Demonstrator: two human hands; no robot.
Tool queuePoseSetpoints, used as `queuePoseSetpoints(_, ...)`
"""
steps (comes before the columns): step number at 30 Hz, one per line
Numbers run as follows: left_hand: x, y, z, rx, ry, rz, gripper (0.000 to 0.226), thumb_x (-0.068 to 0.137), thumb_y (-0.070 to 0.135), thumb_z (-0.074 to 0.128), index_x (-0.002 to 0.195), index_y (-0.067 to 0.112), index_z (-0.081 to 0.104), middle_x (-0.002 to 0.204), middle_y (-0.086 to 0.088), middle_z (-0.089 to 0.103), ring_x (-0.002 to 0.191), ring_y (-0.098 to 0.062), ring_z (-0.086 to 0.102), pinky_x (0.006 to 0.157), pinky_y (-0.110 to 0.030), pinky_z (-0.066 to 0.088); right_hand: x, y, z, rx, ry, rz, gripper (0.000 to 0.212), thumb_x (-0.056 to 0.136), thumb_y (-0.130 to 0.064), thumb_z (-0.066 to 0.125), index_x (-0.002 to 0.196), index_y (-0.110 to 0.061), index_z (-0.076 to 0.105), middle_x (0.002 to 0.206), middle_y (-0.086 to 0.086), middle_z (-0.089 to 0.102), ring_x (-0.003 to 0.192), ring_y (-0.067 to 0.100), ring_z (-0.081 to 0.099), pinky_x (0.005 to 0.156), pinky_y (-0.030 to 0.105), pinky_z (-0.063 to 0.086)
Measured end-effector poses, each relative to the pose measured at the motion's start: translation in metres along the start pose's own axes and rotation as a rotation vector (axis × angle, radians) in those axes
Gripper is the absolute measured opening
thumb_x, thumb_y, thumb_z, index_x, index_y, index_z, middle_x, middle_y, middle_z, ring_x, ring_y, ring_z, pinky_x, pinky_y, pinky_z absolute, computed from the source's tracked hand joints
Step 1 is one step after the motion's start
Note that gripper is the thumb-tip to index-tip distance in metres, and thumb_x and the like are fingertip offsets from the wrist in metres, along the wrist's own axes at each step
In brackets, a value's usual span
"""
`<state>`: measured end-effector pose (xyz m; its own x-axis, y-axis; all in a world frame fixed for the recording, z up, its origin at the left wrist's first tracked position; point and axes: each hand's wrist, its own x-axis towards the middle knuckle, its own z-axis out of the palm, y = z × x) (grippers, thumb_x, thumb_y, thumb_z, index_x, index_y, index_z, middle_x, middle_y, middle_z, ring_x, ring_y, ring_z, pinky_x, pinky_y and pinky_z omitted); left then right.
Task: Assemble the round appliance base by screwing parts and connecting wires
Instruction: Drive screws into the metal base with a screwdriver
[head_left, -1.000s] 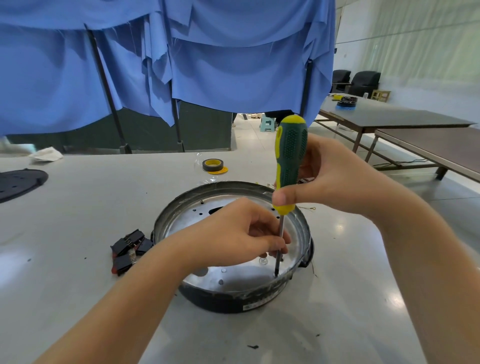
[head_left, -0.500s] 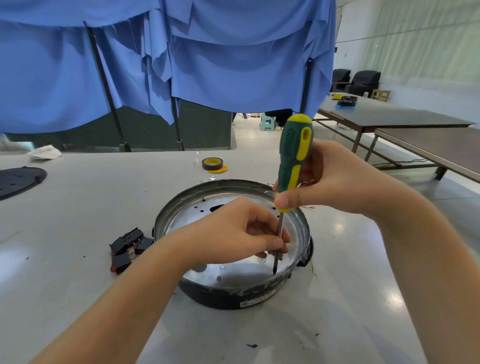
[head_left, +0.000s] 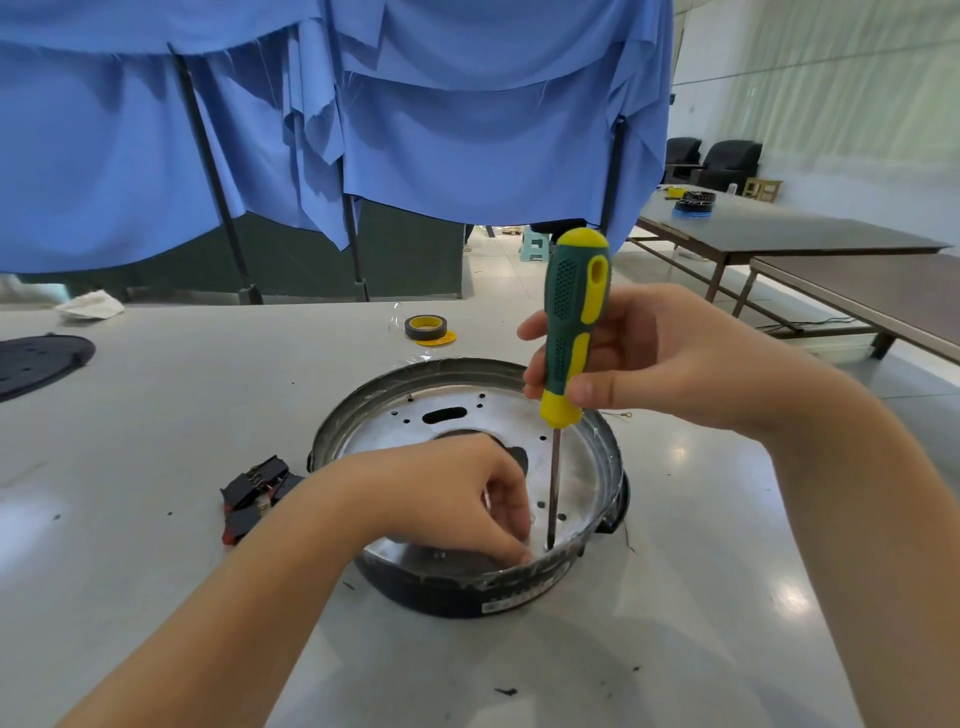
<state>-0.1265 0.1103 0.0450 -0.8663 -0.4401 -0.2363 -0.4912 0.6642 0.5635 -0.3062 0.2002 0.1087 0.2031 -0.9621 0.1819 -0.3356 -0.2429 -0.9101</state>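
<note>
Here, at lower centre, our right hand (head_left: 660, 358) grips the screwdriver (head_left: 571, 332) by its ribbed handle; our left hand (head_left: 452, 499) pinches something small inside the rigid metal appliance base (head_left: 467, 592), probably a slippery screw.

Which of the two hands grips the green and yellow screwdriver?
The right hand grips the green and yellow screwdriver by its handle, upright. The left hand rests inside the round metal appliance base.
</note>
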Motion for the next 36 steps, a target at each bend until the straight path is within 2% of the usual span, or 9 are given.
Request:
queuePoseSetpoints(7, 0.004, -0.002, 0.004, -0.002, -0.057, -0.063, 0.009, 0.078, 0.036, 0.073, 0.083, 0.029, 0.069, 0.068, 0.017, 0.062, 0.055, 0.008, 0.053, 0.052, -0.008, 0.044, 0.009, 0.004, 0.006, -0.264, 0.187, -0.058, 0.04, 0.058, -0.027, 0.079, 0.091, -0.017, 0.058, 0.082, 0.008, 0.068, 0.081, 0.026, 0.069, 0.078, 0.036, 0.058)
queuePoseSetpoints(10, 0.005, -0.003, 0.003, -0.023, -0.057, -0.064, 0.01, 0.079, 0.035, 0.073, 0.084, 0.028, 0.07, 0.066, 0.017, 0.062, 0.054, 0.008, 0.053, 0.049, -0.008, 0.043, 0.011, 0.005, 0.005, -0.292, 0.204, -0.03, 0.045, 0.054, -0.034, 0.08, 0.09, -0.021, 0.055, 0.078, -0.001, 0.062, 0.073, 0.016, 0.066, 0.076, 0.035, 0.059)
queuePoseSetpoints(14, 0.006, -0.003, 0.003, -0.023, -0.062, -0.071, 0.011, 0.079, 0.037, 0.073, 0.085, 0.028, 0.07, 0.069, 0.016, 0.063, 0.056, 0.007, 0.054, 0.058, -0.012, 0.047, 0.008, 0.007, 0.001, -0.241, 0.15, 0.01, 0.046, 0.062, -0.028, 0.078, 0.103, -0.023, 0.056, 0.081, -0.014, 0.068, 0.081, 0.016, 0.069, 0.078, 0.027, 0.057)
queuePoseSetpoints(17, 0.006, -0.003, 0.004, -0.025, -0.063, -0.068, 0.011, 0.079, 0.037, 0.073, 0.085, 0.029, 0.07, 0.069, 0.017, 0.063, 0.056, 0.008, 0.054, 0.056, -0.011, 0.046, 0.003, 0.007, -0.003, -0.14, 0.017, 0.085, 0.039, 0.078, -0.008, 0.071, 0.113, -0.016, 0.056, 0.099, -0.003, 0.073, 0.096, 0.017, 0.07, 0.085, 0.026, 0.055)
queuePoseSetpoints(19, 0.006, -0.003, 0.004, -0.027, -0.072, -0.064, 0.01, 0.08, 0.037, 0.073, 0.085, 0.029, 0.07, 0.068, 0.017, 0.062, 0.056, 0.008, 0.054, 0.055, -0.01, 0.045, 0.001, 0.006, -0.003, -0.095, -0.027, 0.085, 0.038, 0.076, -0.006, 0.068, 0.112, -0.014, 0.059, 0.102, 0.004, 0.073, 0.1, 0.02, 0.069, 0.087, 0.029, 0.055)
queuePoseSetpoints(24, 0.007, -0.004, 0.004, -0.036, -0.072, -0.063, 0.008, 0.079, 0.035, 0.073, 0.082, 0.028, 0.07, 0.07, 0.015, 0.064, 0.058, 0.005, 0.056, 0.06, -0.014, 0.047, 0.006, 0.007, 0.0, -0.142, 0.063, 0.027, 0.037, 0.062, -0.015, 0.075, 0.098, -0.015, 0.063, 0.092, 0.006, 0.074, 0.089, 0.027, 0.072, 0.08, 0.029, 0.058)
queuePoseSetpoints(30, 0.005, -0.001, 0.004, -0.027, -0.073, -0.074, 0.007, 0.08, 0.034, 0.072, 0.082, 0.028, 0.069, 0.067, 0.016, 0.064, 0.054, 0.007, 0.055, 0.051, -0.009, 0.042, 0.008, 0.011, 0.0, -0.184, 0.098, 0.029, 0.042, 0.056, -0.028, 0.079, 0.094, -0.02, 0.062, 0.086, 0.001, 0.073, 0.086, 0.023, 0.072, 0.082, 0.034, 0.058)
queuePoseSetpoints(34, 0.004, 0.0, 0.003, -0.024, -0.066, -0.078, 0.009, 0.08, 0.035, 0.072, 0.085, 0.028, 0.069, 0.07, 0.016, 0.065, 0.057, 0.007, 0.056, 0.061, -0.014, 0.048, 0.01, 0.014, -0.001, -0.154, 0.157, 0.043, 0.055, 0.057, -0.028, 0.08, 0.104, -0.007, 0.062, 0.093, 0.007, 0.073, 0.087, 0.024, 0.072, 0.081, 0.032, 0.058)
queuePoseSetpoints(36, 0.002, 0.0, 0.003, -0.026, -0.068, -0.074, 0.009, 0.081, 0.034, 0.072, 0.087, 0.028, 0.07, 0.076, 0.013, 0.067, 0.062, 0.004, 0.058, 0.066, -0.018, 0.053, 0.009, 0.011, -0.003, -0.123, 0.236, 0.001, 0.051, 0.06, -0.029, 0.078, 0.104, -0.008, 0.063, 0.094, 0.007, 0.073, 0.087, 0.022, 0.073, 0.078, 0.028, 0.057)
